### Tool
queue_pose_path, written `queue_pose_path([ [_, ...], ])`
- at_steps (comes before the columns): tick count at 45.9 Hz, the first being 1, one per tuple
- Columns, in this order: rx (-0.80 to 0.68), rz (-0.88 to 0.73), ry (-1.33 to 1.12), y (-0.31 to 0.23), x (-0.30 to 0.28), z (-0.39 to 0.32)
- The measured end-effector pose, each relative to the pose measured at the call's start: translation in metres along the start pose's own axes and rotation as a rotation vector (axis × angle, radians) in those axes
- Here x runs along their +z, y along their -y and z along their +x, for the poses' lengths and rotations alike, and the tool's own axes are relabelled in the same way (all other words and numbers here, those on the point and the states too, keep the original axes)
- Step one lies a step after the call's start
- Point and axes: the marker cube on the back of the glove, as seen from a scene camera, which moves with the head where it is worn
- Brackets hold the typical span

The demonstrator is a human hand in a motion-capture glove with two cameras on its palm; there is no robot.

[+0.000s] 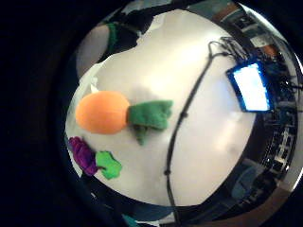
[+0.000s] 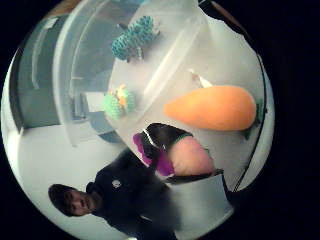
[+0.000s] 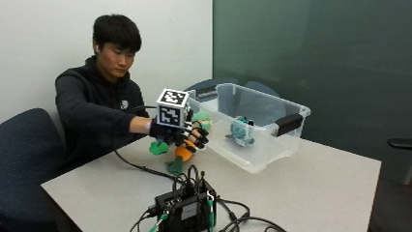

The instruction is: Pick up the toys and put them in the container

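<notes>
My gloved right hand [image 3: 180,134] hovers just above an orange plush carrot [image 3: 184,152] that lies on the white table [image 3: 309,193], fingers spread and relaxed, holding nothing. The carrot [image 1: 102,112] has green felt leaves [image 1: 150,115] and also shows in the thumb side view [image 2: 212,107]. Beside it lies a purple toy [image 1: 83,153] with a green leaf [image 3: 157,148]. The clear plastic container [image 3: 270,145] stands just beyond the hand. A teal toy [image 3: 241,130] and a small green toy [image 2: 119,101] are inside it.
A black device [image 3: 186,205] with several cables sits near the table's front edge, and one black cable [image 1: 182,113] runs past the carrot. A lit screen [image 1: 251,86] lies farther off. A blue chair [image 3: 22,159] stands beside the person.
</notes>
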Motion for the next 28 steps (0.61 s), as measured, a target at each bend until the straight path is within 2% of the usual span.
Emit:
queue_pose_path([
  [10, -0.035, -0.047, -0.037, 0.009, 0.053, 0.0],
  [24, -0.029, 0.303, -0.068, 0.015, 0.06, -0.005],
  [28, -0.005, 0.357, -0.051, 0.018, 0.057, -0.005],
])
